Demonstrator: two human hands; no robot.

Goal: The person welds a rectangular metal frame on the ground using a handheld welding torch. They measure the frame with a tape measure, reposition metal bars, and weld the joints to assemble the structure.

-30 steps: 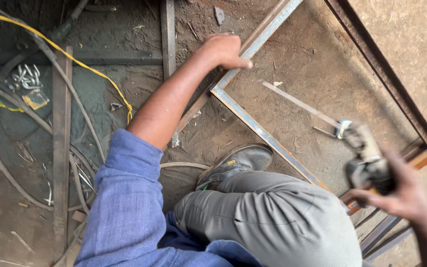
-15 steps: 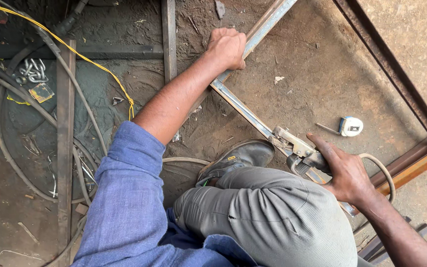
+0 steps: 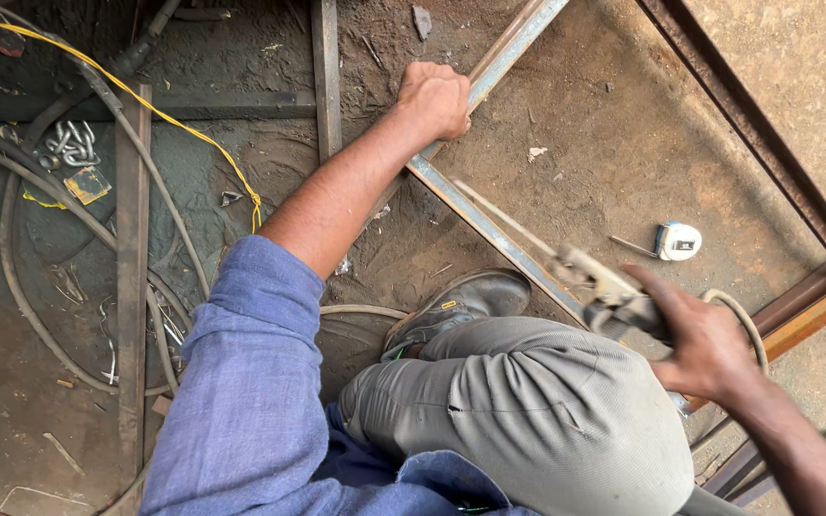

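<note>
My left hand [image 3: 435,96] is closed around the corner of a grey steel angle frame [image 3: 495,232] that lies on the dirt floor. My right hand [image 3: 709,339] grips a worn electrode holder [image 3: 604,287] above my bent knee. A thin welding rod [image 3: 504,218] sticks out of the holder. It points up-left along the frame's bar, and its tip is close to the corner, just below my left hand. My boot [image 3: 461,301] rests beside that bar.
A white tape measure [image 3: 678,241] lies on the ground inside the frame. A rusty steel frame [image 3: 757,134] runs down the right side. On the left are dark hoses [image 3: 11,258], a yellow cable [image 3: 145,105], a small chain [image 3: 71,143] and flat steel bars [image 3: 131,268].
My right hand has brought the electrode holder from the right in toward the bar and aimed the rod at the corner. The left hand has kept its grip on the frame.
</note>
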